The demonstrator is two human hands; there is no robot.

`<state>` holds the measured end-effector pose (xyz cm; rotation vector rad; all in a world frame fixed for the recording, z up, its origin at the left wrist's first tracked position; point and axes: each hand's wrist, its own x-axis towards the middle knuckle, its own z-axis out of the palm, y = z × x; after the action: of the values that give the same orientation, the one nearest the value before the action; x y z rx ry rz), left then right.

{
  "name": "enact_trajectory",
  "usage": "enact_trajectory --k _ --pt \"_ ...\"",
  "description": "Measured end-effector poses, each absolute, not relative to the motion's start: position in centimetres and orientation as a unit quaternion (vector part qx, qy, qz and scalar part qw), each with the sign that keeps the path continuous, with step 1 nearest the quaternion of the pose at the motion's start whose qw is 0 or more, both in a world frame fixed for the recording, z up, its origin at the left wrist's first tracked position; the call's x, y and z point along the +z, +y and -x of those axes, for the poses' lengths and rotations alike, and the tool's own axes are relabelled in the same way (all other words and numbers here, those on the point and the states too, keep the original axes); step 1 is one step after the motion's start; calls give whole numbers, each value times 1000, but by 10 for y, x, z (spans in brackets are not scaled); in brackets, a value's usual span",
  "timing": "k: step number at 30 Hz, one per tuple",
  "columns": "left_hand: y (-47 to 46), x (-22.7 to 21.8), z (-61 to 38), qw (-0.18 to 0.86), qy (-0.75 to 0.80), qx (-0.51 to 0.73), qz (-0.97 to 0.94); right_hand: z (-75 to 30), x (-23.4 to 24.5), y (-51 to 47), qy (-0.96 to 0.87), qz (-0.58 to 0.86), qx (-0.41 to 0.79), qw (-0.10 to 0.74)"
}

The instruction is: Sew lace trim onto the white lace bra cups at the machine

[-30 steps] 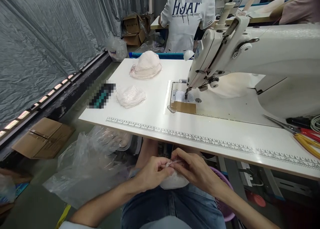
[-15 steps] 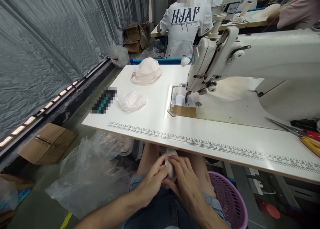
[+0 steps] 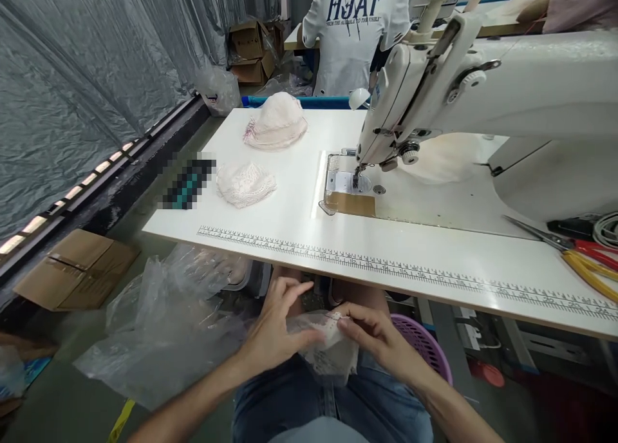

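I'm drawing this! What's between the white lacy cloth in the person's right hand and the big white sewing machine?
The head view shows the front strip of the glossy white tabletop, with a black printed ruler.

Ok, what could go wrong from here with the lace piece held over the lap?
The right hand pinches the lace piece near its upper edge, while the left hand has its fingers spread, so it might slip if that pinch loosens. The piece looks thin and sheer, so a hard pull could stretch or tear it. If dropped, it could slide off the lap toward the purple basket.
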<state>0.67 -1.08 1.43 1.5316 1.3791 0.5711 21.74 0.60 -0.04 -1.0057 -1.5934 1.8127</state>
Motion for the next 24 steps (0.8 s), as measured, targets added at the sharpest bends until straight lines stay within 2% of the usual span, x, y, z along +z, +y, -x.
enact_trajectory --k 4,11,18,24 --pt "-3 9 -13 589 514 183 -597 -223 0 6 -584 369 686 228" --pt "-2 9 -11 640 501 170 -557 -223 -15 7 -563 403 693 201" --pt "-1 6 -4 633 458 163 -603 -227 -17 8 -558 369 729 144" --pt "1 4 1 679 429 142 -578 -228 -18 9 -535 383 739 144"
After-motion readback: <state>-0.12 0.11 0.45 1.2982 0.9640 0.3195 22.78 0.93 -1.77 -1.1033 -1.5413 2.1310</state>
